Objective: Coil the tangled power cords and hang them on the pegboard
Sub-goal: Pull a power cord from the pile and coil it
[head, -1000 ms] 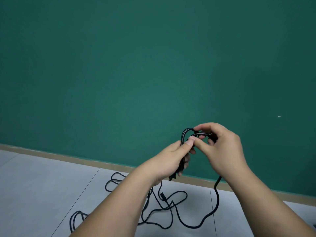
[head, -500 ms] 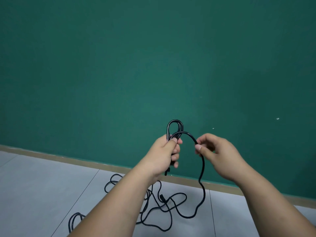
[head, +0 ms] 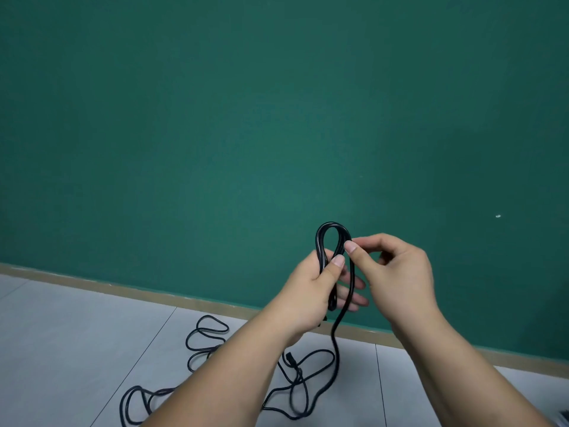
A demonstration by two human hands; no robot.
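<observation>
A thin black power cord (head: 319, 245) lies tangled on the near grey floor (head: 61, 334) and rises to the 2 hands. The left hand (head: 308, 294) grips its upright coiled loops. The right hand (head: 397, 272) pinches their right side, before the far green wall (head: 215, 118).

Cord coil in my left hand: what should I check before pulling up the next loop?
1. Coil gripped by left hand: ok.
2. Right hand pinching the cord at the coil: ok.
3. Loose cord hanging freely down to the floor: ok.
4. Remaining cord on the floor untangled: not ok, loops cross around the plug.
5. Pegboard within reach: cannot tell, not in view.
</observation>
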